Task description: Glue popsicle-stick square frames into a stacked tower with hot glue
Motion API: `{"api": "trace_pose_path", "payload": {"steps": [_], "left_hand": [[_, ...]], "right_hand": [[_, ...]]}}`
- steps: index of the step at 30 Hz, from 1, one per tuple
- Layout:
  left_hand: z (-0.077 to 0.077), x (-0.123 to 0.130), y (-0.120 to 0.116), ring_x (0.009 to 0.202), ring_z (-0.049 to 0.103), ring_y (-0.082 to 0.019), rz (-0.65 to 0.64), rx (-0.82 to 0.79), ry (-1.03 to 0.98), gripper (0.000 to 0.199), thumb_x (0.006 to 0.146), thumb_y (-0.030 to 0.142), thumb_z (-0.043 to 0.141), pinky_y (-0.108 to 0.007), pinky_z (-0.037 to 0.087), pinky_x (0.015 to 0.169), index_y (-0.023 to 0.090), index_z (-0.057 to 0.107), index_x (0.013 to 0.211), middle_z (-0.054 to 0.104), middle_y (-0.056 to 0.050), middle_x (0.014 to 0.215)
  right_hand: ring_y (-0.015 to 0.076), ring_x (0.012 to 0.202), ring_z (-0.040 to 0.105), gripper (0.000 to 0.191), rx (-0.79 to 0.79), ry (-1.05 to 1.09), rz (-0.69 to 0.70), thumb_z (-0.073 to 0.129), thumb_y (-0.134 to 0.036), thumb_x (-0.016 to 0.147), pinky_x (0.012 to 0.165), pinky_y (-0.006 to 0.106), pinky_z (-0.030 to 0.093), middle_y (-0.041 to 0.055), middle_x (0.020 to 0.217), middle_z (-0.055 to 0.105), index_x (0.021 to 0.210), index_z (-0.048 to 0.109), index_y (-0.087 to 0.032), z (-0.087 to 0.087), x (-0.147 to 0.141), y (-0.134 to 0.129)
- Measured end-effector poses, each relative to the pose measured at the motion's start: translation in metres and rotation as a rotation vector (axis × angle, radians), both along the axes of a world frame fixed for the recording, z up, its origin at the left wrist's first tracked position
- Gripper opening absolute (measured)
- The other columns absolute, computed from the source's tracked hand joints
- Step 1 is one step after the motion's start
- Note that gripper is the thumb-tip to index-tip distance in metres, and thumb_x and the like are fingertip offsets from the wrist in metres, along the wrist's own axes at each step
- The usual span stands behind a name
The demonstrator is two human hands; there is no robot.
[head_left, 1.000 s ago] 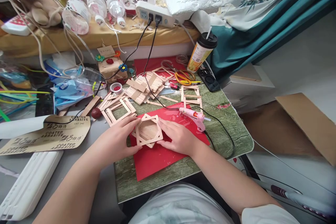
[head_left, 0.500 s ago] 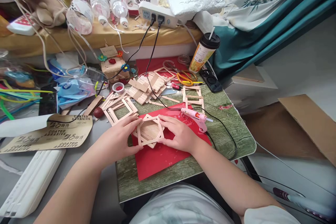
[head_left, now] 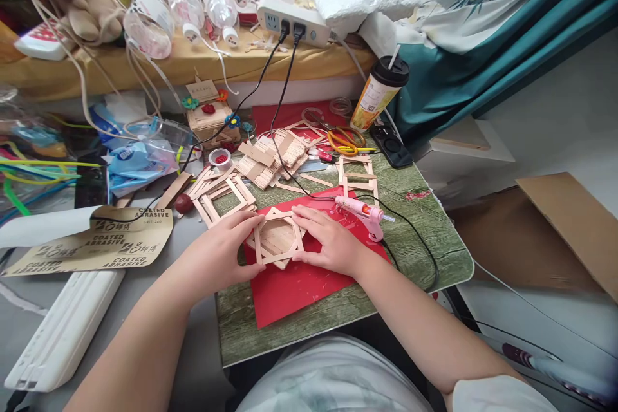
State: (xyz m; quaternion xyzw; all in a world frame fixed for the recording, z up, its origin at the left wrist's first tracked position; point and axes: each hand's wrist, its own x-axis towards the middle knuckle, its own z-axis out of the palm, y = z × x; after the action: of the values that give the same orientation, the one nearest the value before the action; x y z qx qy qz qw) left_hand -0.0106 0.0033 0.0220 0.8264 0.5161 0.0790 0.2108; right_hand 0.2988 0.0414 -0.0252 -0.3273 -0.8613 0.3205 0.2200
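Observation:
A square frame of popsicle sticks (head_left: 279,259) lies across a stick base (head_left: 276,235), turned at an angle to it. My left hand (head_left: 219,248) grips the frame's left side, thumb at the near corner and fingers at the far one. On the opposite side my right hand (head_left: 326,241) holds the frame's right edge between thumb and fingers. Under both is a red sheet (head_left: 294,293). To the right of my right hand rests a pink glue gun (head_left: 360,212), its nozzle pointing right. More stick frames (head_left: 224,199) lie just beyond my left hand.
Behind are a pile of popsicle sticks (head_left: 275,158), orange-handled scissors (head_left: 345,140) and a lidded drink cup (head_left: 381,93). Another stick frame (head_left: 358,175) stands right of the pile. Sandpaper (head_left: 96,241) lies at left. A black cord (head_left: 284,96) runs from the power strip (head_left: 292,20) over the pile.
Both hands keep hold of the stick frame, which stays nearly in place on the base. The whole view has shifted slightly.

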Motion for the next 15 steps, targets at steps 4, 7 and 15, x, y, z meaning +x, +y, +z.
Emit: {"api": "trace_pose_path", "payload": {"steps": [4, 7, 15], "left_hand": [[0.0035, 0.0007, -0.0004, 0.155, 0.050, -0.041, 0.011, -0.042, 0.019, 0.088, 0.086, 0.061, 0.081, -0.053, 0.050, 0.124, 0.024, 0.053, 0.160, 0.048, -0.017, 0.170], [0.0057, 0.0013, -0.0009, 0.155, 0.050, -0.042, 0.026, -0.071, -0.001, 0.090, 0.085, 0.060, 0.084, -0.054, 0.051, 0.124, 0.025, 0.052, 0.161, 0.048, -0.017, 0.171], [0.0073, 0.0006, -0.0031, 0.156, 0.049, -0.042, 0.038, -0.085, -0.052, 0.087, 0.087, 0.054, 0.084, -0.055, 0.050, 0.125, 0.025, 0.050, 0.162, 0.047, -0.017, 0.171]], "right_hand": [[0.0371, 0.160, 0.047, 0.091, -0.045, 0.006, 0.022, 0.086, -0.054, 0.092, 0.131, 0.062, 0.041, 0.0169, 0.173, 0.047, 0.169, 0.045, -0.029, 0.0003, 0.0001, 0.0010], [0.0377, 0.159, 0.049, 0.087, -0.072, -0.009, -0.004, 0.087, -0.050, 0.091, 0.129, 0.062, 0.043, 0.0154, 0.172, 0.049, 0.167, 0.049, -0.029, 0.0043, -0.0017, 0.0005], [0.0380, 0.157, 0.052, 0.088, -0.050, 0.021, -0.031, 0.090, -0.043, 0.088, 0.128, 0.062, 0.046, 0.0145, 0.171, 0.051, 0.166, 0.050, -0.030, 0.0033, -0.0029, -0.0034]]}}
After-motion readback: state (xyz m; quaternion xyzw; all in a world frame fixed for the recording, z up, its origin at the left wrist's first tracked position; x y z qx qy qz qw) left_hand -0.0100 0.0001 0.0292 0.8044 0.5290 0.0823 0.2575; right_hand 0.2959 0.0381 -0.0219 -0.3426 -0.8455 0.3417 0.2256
